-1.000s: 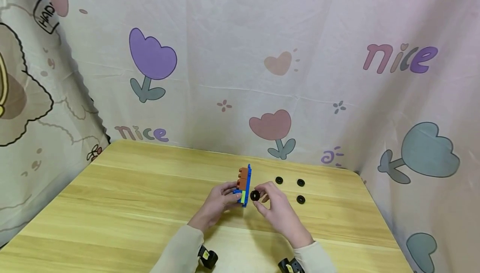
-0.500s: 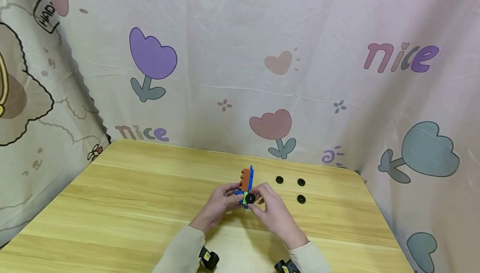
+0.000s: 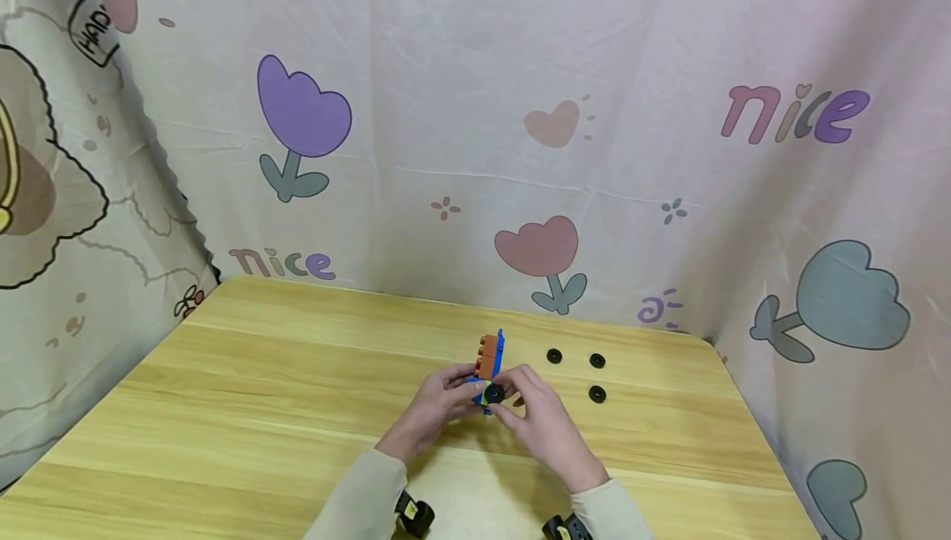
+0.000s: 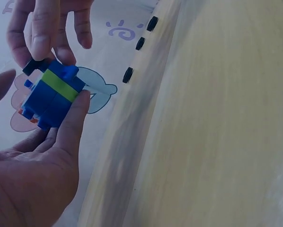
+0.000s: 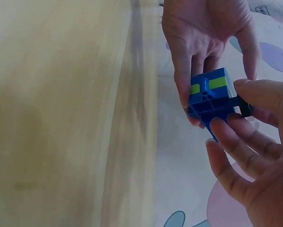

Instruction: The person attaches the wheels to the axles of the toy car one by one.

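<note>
My left hand (image 3: pixel 434 404) grips a small toy-brick vehicle (image 4: pixel 49 101) of blue, lime and orange bricks, tipped up on end above the table. A blue base with short axle pegs shows in the right wrist view. Between thumb and fingers, my right hand (image 3: pixel 546 420) pinches a black toy wheel (image 3: pixel 494 394) at the vehicle's side, right at a peg. In the left wrist view the right fingertips partly hide that wheel (image 4: pixel 33 67).
Three more black wheels lie on the wooden table (image 3: pixel 260 375) to the right: one at the back (image 3: pixel 554 356), one farther right (image 3: pixel 598 361) and one nearer (image 3: pixel 598 395). A printed curtain (image 3: pixel 446 152) hangs behind the table's far edge.
My right hand has moved left with the wheel, from a gap beside the vehicle up against its side. The vehicle has shifted slightly right and turned a little in my left hand.
</note>
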Available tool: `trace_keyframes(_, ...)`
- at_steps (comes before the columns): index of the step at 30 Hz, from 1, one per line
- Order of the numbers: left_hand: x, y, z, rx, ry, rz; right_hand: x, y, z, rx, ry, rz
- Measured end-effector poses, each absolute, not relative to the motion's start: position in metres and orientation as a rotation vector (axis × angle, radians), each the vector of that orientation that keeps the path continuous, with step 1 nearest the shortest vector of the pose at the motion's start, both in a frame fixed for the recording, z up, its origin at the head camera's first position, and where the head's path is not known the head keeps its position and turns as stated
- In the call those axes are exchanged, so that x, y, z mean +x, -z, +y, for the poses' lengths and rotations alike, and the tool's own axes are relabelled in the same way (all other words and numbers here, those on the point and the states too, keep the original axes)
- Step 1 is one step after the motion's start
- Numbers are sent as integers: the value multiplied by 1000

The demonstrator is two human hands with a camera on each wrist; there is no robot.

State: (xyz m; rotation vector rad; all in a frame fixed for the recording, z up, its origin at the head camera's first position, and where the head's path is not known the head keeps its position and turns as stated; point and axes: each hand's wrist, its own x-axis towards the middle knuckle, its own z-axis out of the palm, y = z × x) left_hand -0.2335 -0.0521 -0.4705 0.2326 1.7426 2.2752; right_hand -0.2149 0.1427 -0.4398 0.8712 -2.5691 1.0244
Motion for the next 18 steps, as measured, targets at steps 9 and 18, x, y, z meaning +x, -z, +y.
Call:
trace_keyframes(9, -232, 469, -51, 230, -2281, 1738, -215, 443, 144, 830, -1098, -2570)
trace_keyframes(18, -232, 470, -50, 247, -2284, 1733, -217, 442, 144, 594, -1298, -2636)
